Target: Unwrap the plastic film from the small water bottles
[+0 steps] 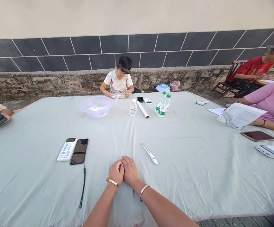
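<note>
My left hand, with a gold bracelet at the wrist, rests on the cloth near the front edge, its fingers curled in. Pressed against it, my right hand wears a silver bracelet and has its fingers bent and held together. The two hands touch, and no object shows in either; the inner fingers are partly hidden. A white pen-shaped cutter lies just right of my right hand. To the left lie a dark phone with a black wrist strap and a white power bank.
Across the cloth-covered table, a person handles a clear bottle beside a lilac basin. A small bottle, a white roll and two green-capped bottles stand or lie mid-table. People sit at both sides; one holds papers.
</note>
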### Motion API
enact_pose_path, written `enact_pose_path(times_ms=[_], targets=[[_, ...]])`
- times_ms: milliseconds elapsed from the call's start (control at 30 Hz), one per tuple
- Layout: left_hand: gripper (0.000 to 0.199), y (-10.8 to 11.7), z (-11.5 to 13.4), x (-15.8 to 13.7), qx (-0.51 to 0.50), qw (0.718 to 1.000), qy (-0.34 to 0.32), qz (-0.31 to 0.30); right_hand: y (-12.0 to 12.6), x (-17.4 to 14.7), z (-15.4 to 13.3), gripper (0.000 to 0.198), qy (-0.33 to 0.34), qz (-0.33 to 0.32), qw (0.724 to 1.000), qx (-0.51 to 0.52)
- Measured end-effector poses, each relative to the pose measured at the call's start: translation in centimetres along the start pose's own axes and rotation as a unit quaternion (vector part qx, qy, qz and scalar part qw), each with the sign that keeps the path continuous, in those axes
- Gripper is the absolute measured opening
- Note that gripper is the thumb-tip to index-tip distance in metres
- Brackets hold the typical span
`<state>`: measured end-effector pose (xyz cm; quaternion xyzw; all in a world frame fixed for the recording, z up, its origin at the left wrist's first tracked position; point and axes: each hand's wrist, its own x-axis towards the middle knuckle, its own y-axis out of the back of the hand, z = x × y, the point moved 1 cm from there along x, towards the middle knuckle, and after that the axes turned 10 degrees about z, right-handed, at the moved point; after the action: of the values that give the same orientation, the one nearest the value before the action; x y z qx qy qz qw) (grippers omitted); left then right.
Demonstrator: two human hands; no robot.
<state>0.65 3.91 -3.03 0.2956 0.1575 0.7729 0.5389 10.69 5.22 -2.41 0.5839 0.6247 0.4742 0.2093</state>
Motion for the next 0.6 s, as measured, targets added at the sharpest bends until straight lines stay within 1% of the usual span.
enact_pose_path(times_ms=[367, 600], targets=[[0.016, 0.07, 0.0, -0.05, 0.0, 1.0, 0.002, -0.006, -0.19, 0.08, 0.18, 0.026, -0.002, -0.012, 1.0, -0.009], [0.016, 0.08, 0.01, -0.04, 0.002, 1.0, 0.001, -0.009, -0.3, -0.03, 0.25, 0.025, 0.002, -0.006, 1.0, -0.015]])
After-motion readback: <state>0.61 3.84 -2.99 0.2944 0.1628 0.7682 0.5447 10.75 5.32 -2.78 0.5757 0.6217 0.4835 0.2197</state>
